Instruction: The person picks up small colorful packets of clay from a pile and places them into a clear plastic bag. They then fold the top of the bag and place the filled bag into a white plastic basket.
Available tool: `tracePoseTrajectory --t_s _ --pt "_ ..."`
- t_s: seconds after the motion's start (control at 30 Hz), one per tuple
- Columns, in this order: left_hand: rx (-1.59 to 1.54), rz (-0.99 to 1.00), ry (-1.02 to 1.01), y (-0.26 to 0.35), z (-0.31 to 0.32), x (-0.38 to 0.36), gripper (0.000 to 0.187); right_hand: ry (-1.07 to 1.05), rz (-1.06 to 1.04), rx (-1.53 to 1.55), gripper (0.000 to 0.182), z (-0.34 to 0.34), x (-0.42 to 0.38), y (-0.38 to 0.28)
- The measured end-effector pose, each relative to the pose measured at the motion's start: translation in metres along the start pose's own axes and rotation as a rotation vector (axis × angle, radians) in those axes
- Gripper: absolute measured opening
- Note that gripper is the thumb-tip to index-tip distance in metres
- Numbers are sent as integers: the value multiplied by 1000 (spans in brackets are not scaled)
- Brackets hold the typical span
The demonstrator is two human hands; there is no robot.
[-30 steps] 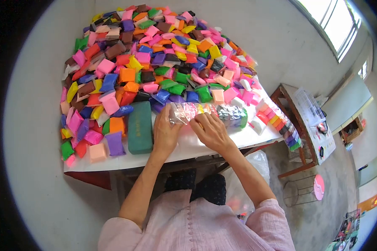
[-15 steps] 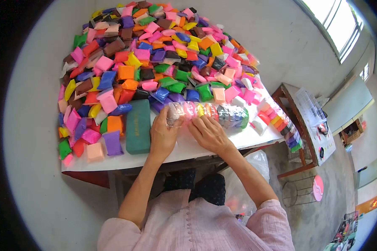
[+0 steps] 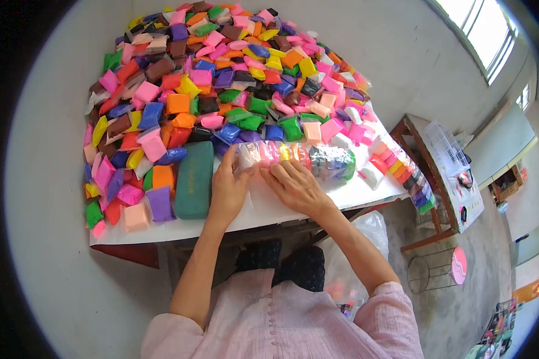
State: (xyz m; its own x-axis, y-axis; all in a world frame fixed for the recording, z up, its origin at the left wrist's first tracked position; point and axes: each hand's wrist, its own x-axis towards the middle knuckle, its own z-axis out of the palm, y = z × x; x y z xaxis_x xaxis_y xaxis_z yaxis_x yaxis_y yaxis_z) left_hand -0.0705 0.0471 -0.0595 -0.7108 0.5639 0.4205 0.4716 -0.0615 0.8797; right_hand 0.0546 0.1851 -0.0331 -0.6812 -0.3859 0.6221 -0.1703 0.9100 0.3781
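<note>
A clear plastic bag filled with a row of coloured packets lies across the white table near its front edge, green at its right end. My left hand is closed round the left end of this bag. My right hand has its fingers curled on the bag's lower side, close to the left hand. Left of my left hand stands a green box. Behind both hands spreads a large pile of small coloured packets.
A second filled bag lies at the table's right end, beside a red and white packet. Farther right are a wooden side table with a white basket, and a wire stool with a pink top.
Both hands have stayed on the bag, with only small shifts. The left hand has moved slightly left, and the view has shifted a little.
</note>
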Motion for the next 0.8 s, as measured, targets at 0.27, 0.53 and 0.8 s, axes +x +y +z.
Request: tracePoseTrajectory --t_s 0.27,0.53,0.8 --pt "-87 -41 -24 -14 1 4 47 25 441 413 41 -26 -23 25" --pt "-86 0 -22 -8 0 2 45 -24 479 223 70 -19 -6 38" --pt "48 1 2 -4 -1 3 42 -200 567 365 72 -25 -14 48"
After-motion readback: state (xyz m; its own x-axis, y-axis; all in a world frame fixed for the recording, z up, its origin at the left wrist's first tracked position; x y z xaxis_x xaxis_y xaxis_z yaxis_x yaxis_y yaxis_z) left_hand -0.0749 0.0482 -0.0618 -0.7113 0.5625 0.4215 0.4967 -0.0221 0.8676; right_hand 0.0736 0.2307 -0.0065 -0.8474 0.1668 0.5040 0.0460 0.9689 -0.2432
